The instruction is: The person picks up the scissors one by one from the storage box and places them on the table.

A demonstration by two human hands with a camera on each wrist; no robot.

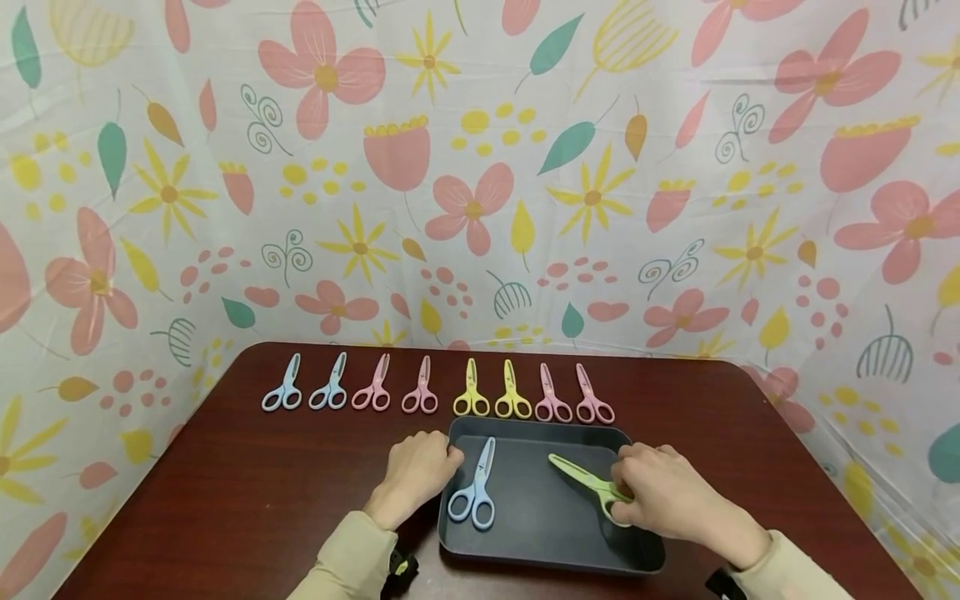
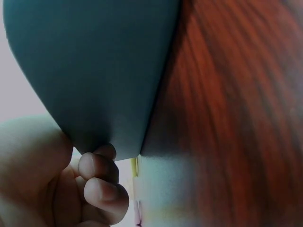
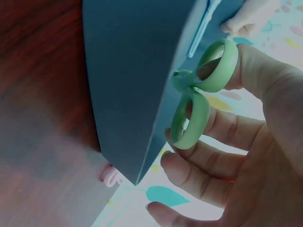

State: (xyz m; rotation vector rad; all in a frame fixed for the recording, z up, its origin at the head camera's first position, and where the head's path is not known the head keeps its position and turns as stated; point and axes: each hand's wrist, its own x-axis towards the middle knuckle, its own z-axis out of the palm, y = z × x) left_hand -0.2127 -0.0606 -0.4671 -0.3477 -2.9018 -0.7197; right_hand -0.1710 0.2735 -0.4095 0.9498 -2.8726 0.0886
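In the head view, a dark grey tray (image 1: 532, 525) stands near the front of the table. My left hand (image 1: 417, 468) grips its left rim; in the left wrist view the curled fingers (image 2: 106, 191) meet the tray wall (image 2: 94, 71). Over the tray's right side, my right hand (image 1: 667, 493) holds green scissors (image 1: 588, 482) by the handles, blades pointing left and away. The right wrist view shows thumb and finger in the green handle loops (image 3: 201, 120). Light blue scissors (image 1: 482, 483) lie inside the tray at the left, tips pointing away.
Behind the tray several scissors form a row: blue scissors (image 1: 285, 387) at the left, then pink scissors (image 1: 375, 387), yellow scissors (image 1: 472, 392) and more pink scissors (image 1: 551, 396). A flowered cloth (image 1: 480, 183) hangs behind the brown table (image 1: 225, 492).
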